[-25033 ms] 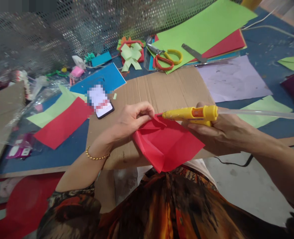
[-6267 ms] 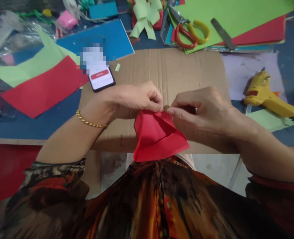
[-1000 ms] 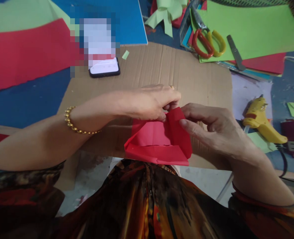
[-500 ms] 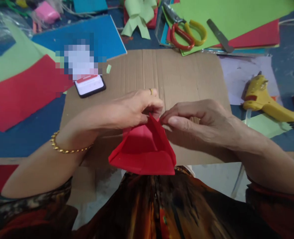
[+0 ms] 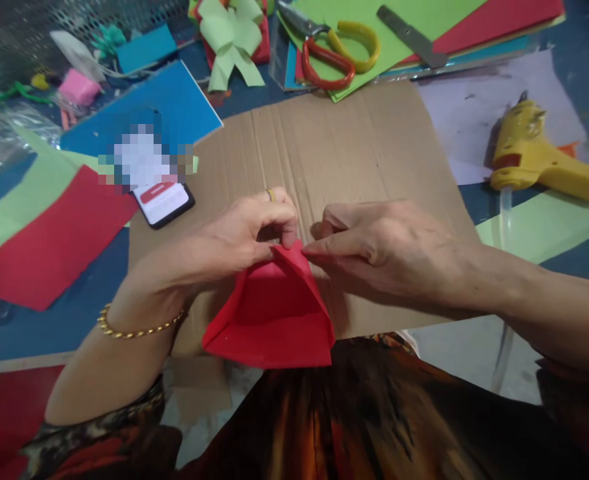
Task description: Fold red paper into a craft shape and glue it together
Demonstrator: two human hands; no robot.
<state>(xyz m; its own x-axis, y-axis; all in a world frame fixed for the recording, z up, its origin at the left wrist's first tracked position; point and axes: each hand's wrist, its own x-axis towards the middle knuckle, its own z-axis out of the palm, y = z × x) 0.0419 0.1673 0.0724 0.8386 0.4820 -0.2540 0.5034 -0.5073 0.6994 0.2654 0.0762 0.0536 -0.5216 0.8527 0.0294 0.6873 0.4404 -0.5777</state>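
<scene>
A folded red paper piece [image 5: 279, 320] hangs over the near edge of the brown cardboard [image 5: 359, 153], wide at the bottom and narrow at the top, with a hollow in its middle. My left hand [image 5: 254, 230] pinches its top edge between thumb and fingers; a ring and a gold bracelet show on that arm. At the right of the same top corner, my right hand [image 5: 379, 247] has its fingers pressed together, fingertips touching the paper. Its thumb and curled fingers hide part of the contact.
A phone [image 5: 162, 200] lies at the cardboard's left edge, near red paper [image 5: 59, 240] and a blue sheet [image 5: 174, 100]. Scissors [image 5: 329, 63] and a metal blade [image 5: 414, 39] rest on coloured sheets behind. A yellow glue gun [image 5: 529, 153] is at the right.
The view has turned and shifted. My left hand still grips the paper's top, while my right hand's fingers have curled in more and the top corner has opened out slightly.
</scene>
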